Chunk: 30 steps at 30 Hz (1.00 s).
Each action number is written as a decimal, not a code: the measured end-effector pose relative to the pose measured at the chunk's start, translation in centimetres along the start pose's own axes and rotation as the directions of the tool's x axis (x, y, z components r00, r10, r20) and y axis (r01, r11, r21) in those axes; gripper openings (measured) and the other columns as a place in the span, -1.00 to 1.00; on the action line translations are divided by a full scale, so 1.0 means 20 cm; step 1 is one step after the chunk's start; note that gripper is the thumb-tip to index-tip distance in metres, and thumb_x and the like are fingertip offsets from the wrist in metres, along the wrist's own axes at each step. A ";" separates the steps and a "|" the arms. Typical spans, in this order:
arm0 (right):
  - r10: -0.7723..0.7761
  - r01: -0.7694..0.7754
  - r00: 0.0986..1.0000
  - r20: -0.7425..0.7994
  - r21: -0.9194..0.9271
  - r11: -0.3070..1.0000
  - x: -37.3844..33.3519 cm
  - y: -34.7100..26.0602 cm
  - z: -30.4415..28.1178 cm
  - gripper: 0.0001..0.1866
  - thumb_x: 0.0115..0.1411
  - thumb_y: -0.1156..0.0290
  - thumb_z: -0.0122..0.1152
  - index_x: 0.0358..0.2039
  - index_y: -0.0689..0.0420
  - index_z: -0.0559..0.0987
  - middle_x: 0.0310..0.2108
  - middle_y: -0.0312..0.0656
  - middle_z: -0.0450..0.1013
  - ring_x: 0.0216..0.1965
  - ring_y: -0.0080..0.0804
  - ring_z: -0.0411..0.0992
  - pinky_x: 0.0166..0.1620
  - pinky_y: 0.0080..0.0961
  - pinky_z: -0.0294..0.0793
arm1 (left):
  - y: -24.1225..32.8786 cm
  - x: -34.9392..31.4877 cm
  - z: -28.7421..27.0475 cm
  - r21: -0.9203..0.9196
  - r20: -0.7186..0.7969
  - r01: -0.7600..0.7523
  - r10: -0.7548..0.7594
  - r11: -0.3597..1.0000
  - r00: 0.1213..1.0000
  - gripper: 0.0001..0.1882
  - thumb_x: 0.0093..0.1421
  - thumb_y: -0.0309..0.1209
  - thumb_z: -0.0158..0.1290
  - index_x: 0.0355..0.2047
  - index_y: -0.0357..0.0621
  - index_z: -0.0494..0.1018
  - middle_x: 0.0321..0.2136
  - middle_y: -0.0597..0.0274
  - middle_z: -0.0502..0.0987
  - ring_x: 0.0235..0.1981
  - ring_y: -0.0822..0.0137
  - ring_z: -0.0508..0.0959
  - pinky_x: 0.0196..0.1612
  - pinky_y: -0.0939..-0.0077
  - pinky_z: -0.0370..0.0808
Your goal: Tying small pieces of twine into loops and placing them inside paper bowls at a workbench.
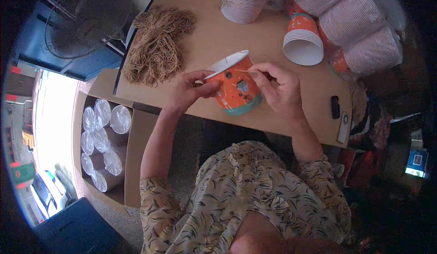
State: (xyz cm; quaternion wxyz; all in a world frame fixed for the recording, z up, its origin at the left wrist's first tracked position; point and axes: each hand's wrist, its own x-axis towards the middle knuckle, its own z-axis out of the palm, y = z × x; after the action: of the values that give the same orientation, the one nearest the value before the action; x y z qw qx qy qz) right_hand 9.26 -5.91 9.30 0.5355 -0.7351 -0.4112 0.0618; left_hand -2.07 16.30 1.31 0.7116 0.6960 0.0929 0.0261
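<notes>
Above the near edge of a bench (205, 35), a left hand (193, 89) grasps the white rim of a tilted orange-and-teal paper bucket (233, 100). The fingers of the right hand (281, 87) pinch what looks like a thin cord (243, 71) at its side, apparently a cord-fitting step that calls for a steady rim and careful pull. The bucket's printed patch is too small to read.

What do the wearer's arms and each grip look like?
Left grip and right grip: human, ungloved, no watch or bracelet visible at the wrists. Left sleeve and right sleeve: pale fabric printed with dark and yellow-brown curved strokes, ending near the elbow. No cables visible.
</notes>
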 end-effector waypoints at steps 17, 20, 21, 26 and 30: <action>0.183 -0.058 0.897 0.403 -0.303 0.951 -0.03 0.09 0.02 -0.88 0.20 0.43 0.25 -0.34 0.23 0.57 -0.54 -0.13 0.48 -0.54 -0.46 0.44 -0.44 -0.44 0.41 | -0.20 -0.26 0.36 0.818 -0.180 -0.247 0.640 0.519 0.747 -0.67 -0.05 -0.63 0.15 -0.23 -0.07 0.57 -0.33 0.31 0.52 -0.41 0.30 0.59 -0.40 0.43 0.56; 0.073 0.090 0.907 0.414 -0.360 0.929 -0.04 0.13 0.04 -0.88 0.18 0.43 0.26 -0.35 0.21 0.57 -0.54 -0.09 0.49 -0.53 -0.34 0.49 -0.42 -0.40 0.44 | -0.20 -0.28 0.38 0.839 -0.158 -0.246 0.651 0.485 0.742 -0.62 -0.06 -0.61 0.14 -0.18 -0.05 0.56 -0.30 0.33 0.51 -0.39 0.31 0.59 -0.39 0.44 0.57; 0.102 0.060 0.907 0.410 -0.365 0.929 -0.04 0.11 0.05 -0.88 0.17 0.43 0.27 -0.36 0.20 0.57 -0.53 -0.09 0.50 -0.51 -0.30 0.51 -0.41 -0.37 0.45 | -0.21 -0.28 0.38 0.857 -0.143 -0.237 0.653 0.458 0.744 -0.61 -0.06 -0.61 0.13 -0.17 -0.03 0.55 -0.29 0.33 0.51 -0.37 0.32 0.58 -0.39 0.44 0.57; 0.136 0.032 0.895 0.425 -0.365 0.930 -0.01 0.11 0.05 -0.87 0.14 0.42 0.29 -0.39 0.20 0.56 -0.52 -0.08 0.50 -0.47 -0.26 0.54 -0.37 -0.33 0.47 | -0.20 -0.29 0.38 0.875 -0.123 -0.225 0.645 0.429 0.754 -0.58 -0.07 -0.60 0.12 -0.14 -0.02 0.54 -0.26 0.33 0.50 -0.35 0.33 0.57 -0.36 0.42 0.57; 0.182 0.017 0.870 0.458 -0.396 0.918 0.00 0.11 0.05 -0.85 0.14 0.41 0.30 -0.41 0.21 0.55 -0.51 -0.08 0.51 -0.45 -0.21 0.54 -0.35 -0.30 0.48 | -0.20 -0.30 0.38 0.866 -0.108 -0.233 0.622 0.442 0.776 -0.58 -0.08 -0.58 0.12 -0.14 -0.03 0.54 -0.25 0.32 0.49 -0.32 0.30 0.58 -0.33 0.41 0.57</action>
State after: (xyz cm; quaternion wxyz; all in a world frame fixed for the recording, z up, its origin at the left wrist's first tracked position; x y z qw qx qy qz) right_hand 9.84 -5.34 7.05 0.2556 -0.8041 -0.5039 0.1849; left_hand -6.96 7.73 -2.04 0.2387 0.9183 0.0578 0.3105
